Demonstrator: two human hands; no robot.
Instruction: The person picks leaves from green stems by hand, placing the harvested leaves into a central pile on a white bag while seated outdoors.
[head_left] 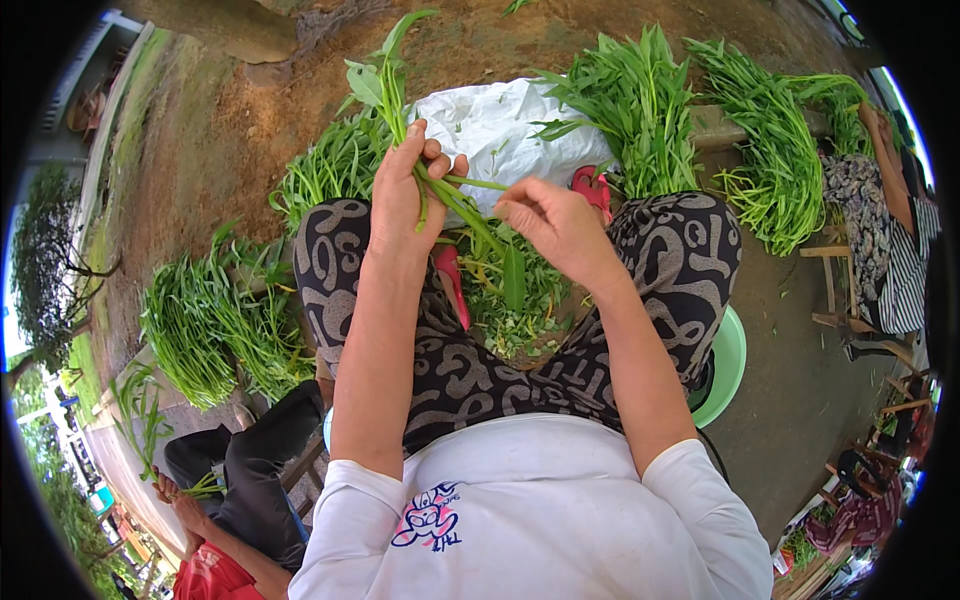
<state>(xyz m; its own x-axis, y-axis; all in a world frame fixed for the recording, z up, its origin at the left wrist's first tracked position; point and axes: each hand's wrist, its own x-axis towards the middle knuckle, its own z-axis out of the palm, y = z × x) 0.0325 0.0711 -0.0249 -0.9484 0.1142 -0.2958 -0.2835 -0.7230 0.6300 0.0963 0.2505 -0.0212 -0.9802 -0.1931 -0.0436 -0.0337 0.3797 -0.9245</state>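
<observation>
My left hand [402, 195] is closed around a small bunch of water spinach [392, 100], held upright above my left knee. Its leaves rise past the fingers, while the cut stems slant down and right between my knees. Thumb and fingers of my right hand [562, 228] pinch the end of one thin stem [480, 183] that reaches out from the bunch. One long leaf [513, 278] hangs below the stems. Under both hands, a heap of loose leaves and trimmings [515, 325] lies on the ground between my feet.
A white plastic sack [510, 125] lies ahead of my feet. Bundles of greens stand at its right [645, 110], farther right [765, 145], and on the left [215, 320]. A green basin [728, 365] sits by my right thigh. Co-workers sit left, in a red shirt [225, 570], and right, in striped clothing [905, 265].
</observation>
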